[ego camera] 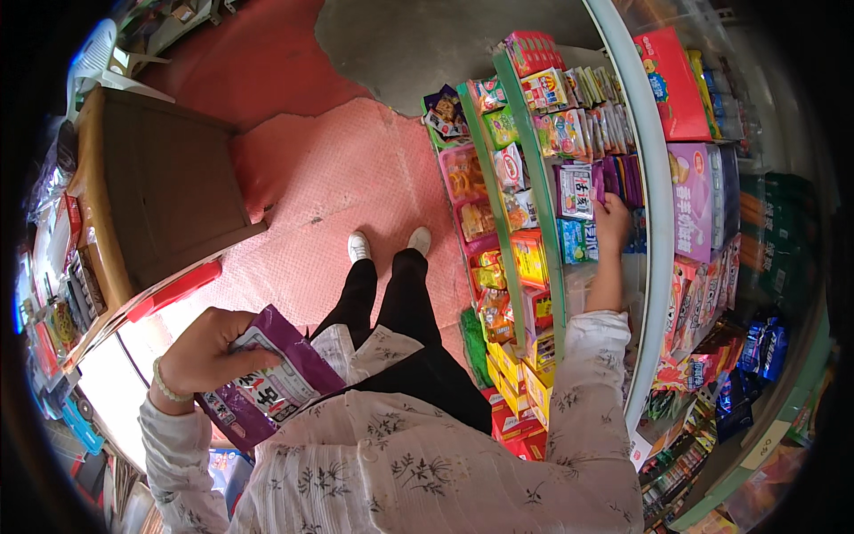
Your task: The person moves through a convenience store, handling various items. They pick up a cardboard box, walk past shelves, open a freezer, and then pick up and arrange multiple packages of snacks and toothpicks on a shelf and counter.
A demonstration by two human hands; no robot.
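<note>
My left hand (210,354) grips a purple snack packet (277,384) with a pale printed panel, held low at the left in front of my shirt. At the right, my right hand (610,220) reaches into the shelf rack. Its fingertips touch the edge of a purple-and-white packet (575,191), which stands at the front of a row of purple packets (620,179). Whether the fingers grip it or only rest on it cannot be told. Just below this row is a blue snack packet (572,240). Small upright packets (560,133) fill the compartment above.
Green-edged shelf rails (534,160) run along the rack, beside a curved pale rail (657,167). Purple and red boxes (694,200) stand beyond it. At the left are a wooden counter (110,200) with goods and a white plastic chair (100,60). Yellow boxes (510,377) sit low in the rack.
</note>
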